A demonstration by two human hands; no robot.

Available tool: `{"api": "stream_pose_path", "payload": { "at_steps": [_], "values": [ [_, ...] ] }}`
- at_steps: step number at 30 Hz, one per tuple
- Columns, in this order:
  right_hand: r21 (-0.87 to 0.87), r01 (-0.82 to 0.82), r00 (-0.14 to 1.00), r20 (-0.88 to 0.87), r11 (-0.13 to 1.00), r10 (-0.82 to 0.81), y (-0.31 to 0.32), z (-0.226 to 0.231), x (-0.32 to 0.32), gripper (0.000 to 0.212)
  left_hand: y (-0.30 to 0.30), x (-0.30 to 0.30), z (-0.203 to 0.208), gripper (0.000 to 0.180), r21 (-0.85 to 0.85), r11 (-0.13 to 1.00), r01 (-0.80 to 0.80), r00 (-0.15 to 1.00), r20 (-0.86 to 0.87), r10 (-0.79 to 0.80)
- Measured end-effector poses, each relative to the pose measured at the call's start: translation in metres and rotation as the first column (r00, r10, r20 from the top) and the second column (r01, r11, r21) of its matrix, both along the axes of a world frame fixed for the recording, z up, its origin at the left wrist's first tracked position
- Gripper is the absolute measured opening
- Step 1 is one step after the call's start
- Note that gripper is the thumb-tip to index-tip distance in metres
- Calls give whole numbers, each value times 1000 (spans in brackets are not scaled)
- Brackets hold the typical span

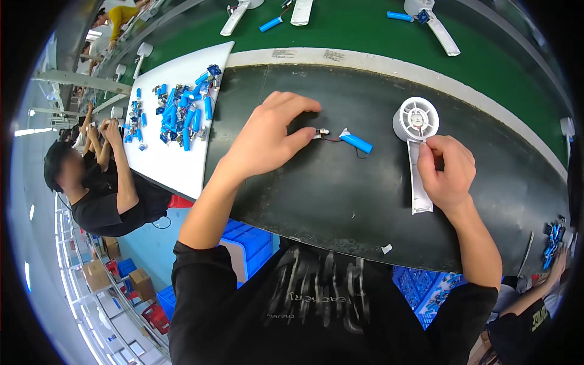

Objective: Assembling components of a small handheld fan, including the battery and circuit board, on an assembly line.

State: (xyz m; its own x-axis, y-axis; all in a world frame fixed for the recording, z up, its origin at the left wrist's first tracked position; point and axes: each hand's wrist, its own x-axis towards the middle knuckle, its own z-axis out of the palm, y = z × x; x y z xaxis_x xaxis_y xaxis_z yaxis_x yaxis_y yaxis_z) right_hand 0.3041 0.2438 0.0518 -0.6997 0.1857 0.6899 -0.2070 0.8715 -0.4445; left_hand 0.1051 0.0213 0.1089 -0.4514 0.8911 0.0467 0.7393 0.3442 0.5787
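Observation:
My left hand [272,135] is over the dark tabletop, its thumb and index finger apart. The thumb tip is at the edge of a small circuit board [323,132]; whether it presses on it I cannot tell. Thin dark and red wires run from the board to a blue cylindrical battery [356,143] lying on the table. My right hand [449,170] grips a white handheld-fan housing near the joint of head and handle. Its round, spoked fan head [416,119] points away from me, and the open, hollow handle half [420,185] reaches toward me.
A white board [185,167] at left carries a pile of blue batteries with circuit boards [182,109]. Beyond a pale ledge, a green conveyor [347,30] bears more fan parts. A white scrap [387,249] lies by the near edge. Co-workers sit at left and lower right.

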Motion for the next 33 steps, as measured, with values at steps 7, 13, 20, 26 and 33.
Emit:
{"api": "stream_pose_path", "payload": {
  "at_steps": [7, 13, 20, 26, 33],
  "values": [
    [-39, 17, 999, 41, 999, -15, -2, 0, 1, 14, -7, -5, 1, 42, -260, 944, 201, 980, 43, -197],
    [-5, 17, 1000, 23, 1000, -17, 0, 2, 0, 14, -11, 17, -15, 38, -146, 975, 167, 975, -120, -185],
    [41, -16, 1000, 6, 999, 16, -4, 7, -1, 12, 10, 32, -20, 26, 103, 994, 29, 913, 402, -68],
    [-148, -102, 986, 117, 984, 120, -11, 6, 2, 11, 42, 60, -29, 22, 46, 992, -120, 303, 953, -8],
    [-155, -124, 981, 131, 980, 145, -12, 5, 1, 13, 45, 82, -46, 27, 225, 940, -256, 511, 857, -66]
  ]
}}
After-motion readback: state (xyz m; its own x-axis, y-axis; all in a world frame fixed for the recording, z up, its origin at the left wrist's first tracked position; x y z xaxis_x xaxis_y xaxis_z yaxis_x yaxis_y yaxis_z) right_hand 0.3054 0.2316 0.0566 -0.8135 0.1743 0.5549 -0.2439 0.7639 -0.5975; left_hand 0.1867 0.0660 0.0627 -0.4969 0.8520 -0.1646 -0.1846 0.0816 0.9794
